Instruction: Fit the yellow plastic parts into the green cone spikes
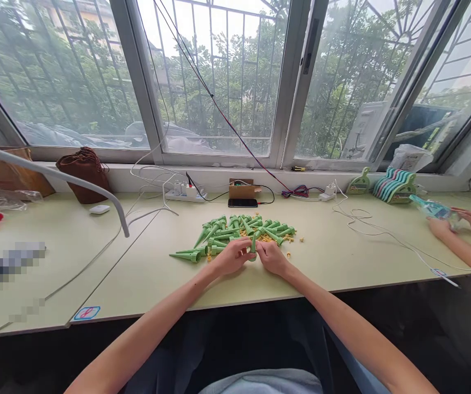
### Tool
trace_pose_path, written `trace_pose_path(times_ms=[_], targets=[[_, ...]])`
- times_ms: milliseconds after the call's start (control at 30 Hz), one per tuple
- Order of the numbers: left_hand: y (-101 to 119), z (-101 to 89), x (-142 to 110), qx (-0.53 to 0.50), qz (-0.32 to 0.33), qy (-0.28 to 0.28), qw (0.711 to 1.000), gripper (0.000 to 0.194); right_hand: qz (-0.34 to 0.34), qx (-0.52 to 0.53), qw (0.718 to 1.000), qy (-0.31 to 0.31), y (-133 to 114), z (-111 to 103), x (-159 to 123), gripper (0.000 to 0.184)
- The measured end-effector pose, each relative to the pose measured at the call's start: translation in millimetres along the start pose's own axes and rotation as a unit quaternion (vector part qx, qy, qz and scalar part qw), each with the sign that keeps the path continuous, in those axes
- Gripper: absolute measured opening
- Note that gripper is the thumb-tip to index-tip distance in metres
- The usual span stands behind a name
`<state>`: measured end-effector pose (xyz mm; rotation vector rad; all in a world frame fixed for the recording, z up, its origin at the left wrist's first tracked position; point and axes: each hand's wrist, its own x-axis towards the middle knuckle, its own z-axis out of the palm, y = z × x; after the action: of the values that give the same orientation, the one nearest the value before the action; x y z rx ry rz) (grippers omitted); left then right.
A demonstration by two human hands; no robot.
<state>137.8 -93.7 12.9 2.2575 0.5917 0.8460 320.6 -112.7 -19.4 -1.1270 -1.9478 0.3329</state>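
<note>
At the front of a loose pile, my left hand [235, 256] is closed with its fingertips on one green plastic plant-watering spike [253, 246], held upright with the narrow end up. Pressed close to its right side is my right hand [272, 257], thumb and fingers drawn together; what they pinch is hidden. Behind both hands lie several more green cone-shaped spikes [219, 225]. Small yellow plastic pieces [288, 238] are scattered among them and to the right. Two spikes [186, 255] rest left of my left hand.
A phone [242, 203] and small cardboard box [241, 189] stand behind the pile, near a power strip [186, 192]. White cables [362, 216] cross the table [153, 279]. Rightward are green hangers [395, 186] and another person's hands [442, 227] with a clear-and-blue object.
</note>
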Motion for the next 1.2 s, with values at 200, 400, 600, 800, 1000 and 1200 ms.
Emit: trace_pose_path(times_ms=[200,400,600,800,1000,1200], targets=[[2.9,-1.1,-2.7,0.092,0.071,-0.016,0.993,0.019,0.014,0.009,1.0,0.0,-0.8,-1.4,1.9,0.04],[-0.1,1.8,-1.7,0.066,0.057,-0.011,0.996,0.02,0.025,0.027,0.999,0.004,0.8,-0.4,1.7,0.041],[-2.6,6.9,0.0,-0.005,0.004,0.023,1.0,0.03,0.025,0.047,0.999,0.009,2.2,-0.4,-0.2,0.046],[-2.2,9.4,-0.6,-0.129,-0.068,0.009,0.989,0.033,0.018,0.051,0.998,0.015,2.2,-1.6,-1.5,0.051],[-0.8,5.5,0.5,-0.226,-0.093,-0.024,0.97,0.039,-0.011,0.042,0.999,0.028,-1.8,-3.2,-4.0,0.045],[1.9,-2.5,-0.2,-0.328,-0.154,-0.078,0.929,0.038,-0.071,0.0,0.997,0.034,-4.1,-4.4,-8.5,0.038]])
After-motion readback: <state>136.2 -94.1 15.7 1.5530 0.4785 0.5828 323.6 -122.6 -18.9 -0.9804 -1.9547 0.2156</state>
